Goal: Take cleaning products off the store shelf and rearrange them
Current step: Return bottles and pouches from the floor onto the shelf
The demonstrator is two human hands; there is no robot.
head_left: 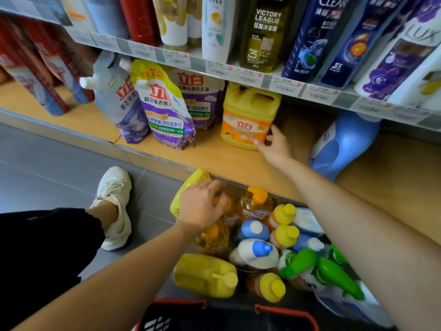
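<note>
Grey tiled floor [47, 168] runs along the left, my white sneaker [114, 206] planted on it beside the low pale-wood shelf [214, 161]. Purple-and-white soft refill pouches [164, 108] lean on that shelf. My left hand [202, 206] hangs over a red-rimmed black basket [284, 308], fingers curled down over orange-capped amber bottles [256, 201]; I cannot tell whether it grips one. The squat yellow plastic jug with an orange label [248, 115] stands upright on the shelf. My right hand [274, 146] is loosely spread, thumb touching the jug's lower corner. A blue plastic bottle [343, 144] tilts further right.
</note>
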